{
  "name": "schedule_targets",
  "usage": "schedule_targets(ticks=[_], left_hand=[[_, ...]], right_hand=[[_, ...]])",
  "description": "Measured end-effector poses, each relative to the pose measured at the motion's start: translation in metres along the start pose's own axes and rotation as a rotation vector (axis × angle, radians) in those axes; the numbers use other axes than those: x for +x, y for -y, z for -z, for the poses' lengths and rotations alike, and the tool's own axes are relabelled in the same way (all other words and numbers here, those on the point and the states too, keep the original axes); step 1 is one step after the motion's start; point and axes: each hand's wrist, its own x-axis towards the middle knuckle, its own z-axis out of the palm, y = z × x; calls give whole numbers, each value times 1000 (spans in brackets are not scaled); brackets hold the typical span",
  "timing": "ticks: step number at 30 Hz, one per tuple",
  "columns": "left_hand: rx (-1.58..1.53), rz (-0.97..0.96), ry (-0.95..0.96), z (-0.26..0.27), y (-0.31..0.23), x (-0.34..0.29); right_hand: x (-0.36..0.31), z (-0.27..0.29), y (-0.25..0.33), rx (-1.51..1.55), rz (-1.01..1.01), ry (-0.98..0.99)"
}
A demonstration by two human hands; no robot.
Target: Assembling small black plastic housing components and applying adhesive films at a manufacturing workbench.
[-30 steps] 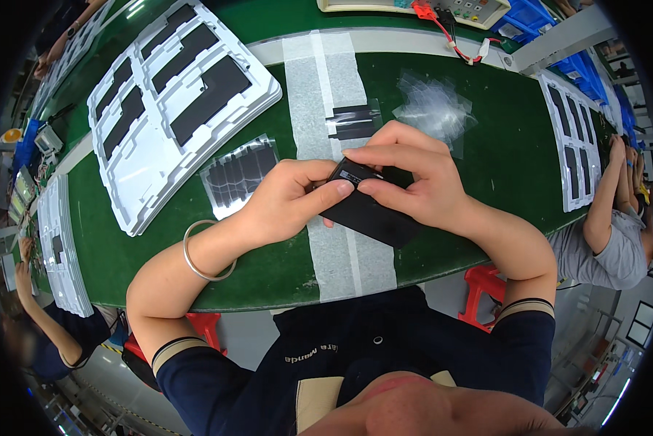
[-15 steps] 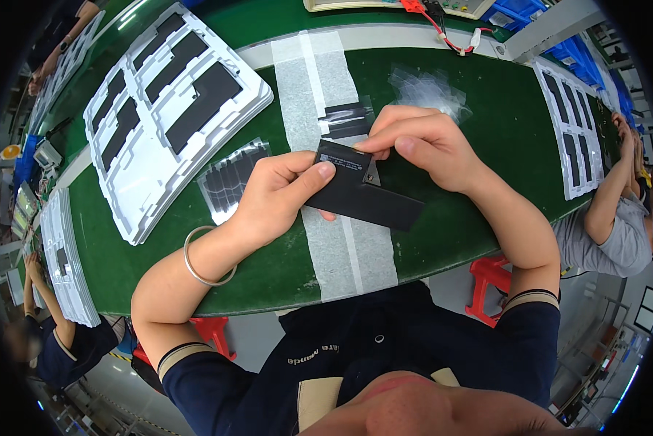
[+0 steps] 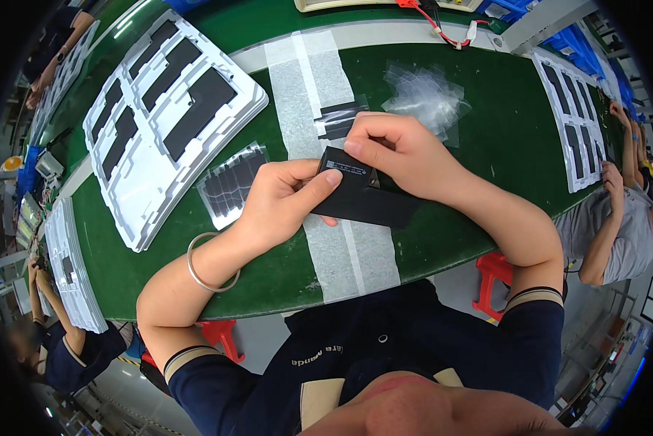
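Note:
A flat black L-shaped battery (image 3: 370,203) with small pale print is tilted in front of me, above the table. My left hand (image 3: 279,195) grips its left side, thumb on the printed face and fingers underneath. At its upper edge my right hand (image 3: 406,151) is closed, thumb and bent forefinger pinching near the corner. Whether a thin piece sits between those fingertips is hidden. Just beyond lies a clear sheet with black strips (image 3: 339,120), on the pale paper runner (image 3: 290,102). Another sheet of dark strips (image 3: 233,183) lies beside my left wrist.
A stack of white trays (image 3: 131,212) holding black L-shaped pieces stands on the left. Clear film pieces (image 3: 427,100) are heaped beyond my right hand. Another white tray (image 3: 572,131) stands at the right, near a co-worker's arm (image 3: 611,211). Red and black leads (image 3: 443,33) lie at the back.
My right hand has moved slightly left and down; its fingers are now more curled against the battery's upper edge. The battery has tilted a little in my left hand.

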Motion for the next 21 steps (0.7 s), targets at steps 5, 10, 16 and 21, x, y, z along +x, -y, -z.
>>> schedule_targets(ticks=[5, 10, 16, 21], left_hand=[[45, 12, 12, 0, 0, -1], [57, -36, 24, 1, 2, -2], [-12, -111, 22, 0, 6, -2], [-100, -139, 43, 2, 10, 0]], right_hand=[[-3, -8, -4, -499, 431, -204], [-5, -1, 1, -280, 267, -121], [-7, 12, 1, 60, 41, -15], [-6, 12, -8, 103, 40, -30]])
